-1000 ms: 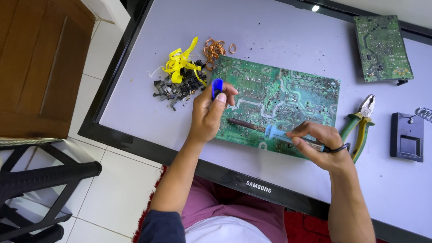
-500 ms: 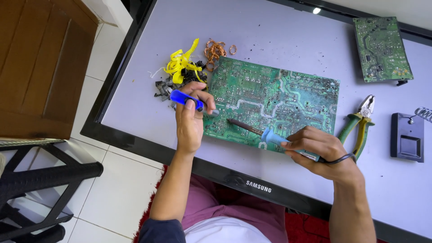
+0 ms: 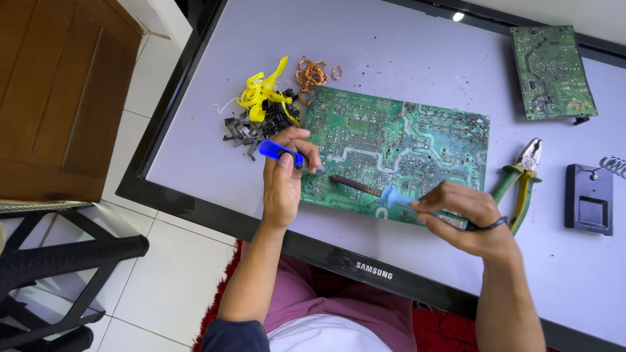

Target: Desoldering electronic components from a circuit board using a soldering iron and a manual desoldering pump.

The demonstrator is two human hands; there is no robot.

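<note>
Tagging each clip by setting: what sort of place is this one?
Probably a home electronics repair spot, not a proper workshop: a flat television screen lies as a worktop over tiled floor. On it are a green circuit board, a soldering iron in the right hand, and pliers.

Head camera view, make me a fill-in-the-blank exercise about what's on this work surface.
1. The right hand holds a ____ iron over the large circuit board.
2. The left hand holds a ____ tool.
3. The tangled strips beside the copper wire coils are ____.
4. The pliers lie to the board's ____.

Missing words: soldering; blue; yellow; right
</note>
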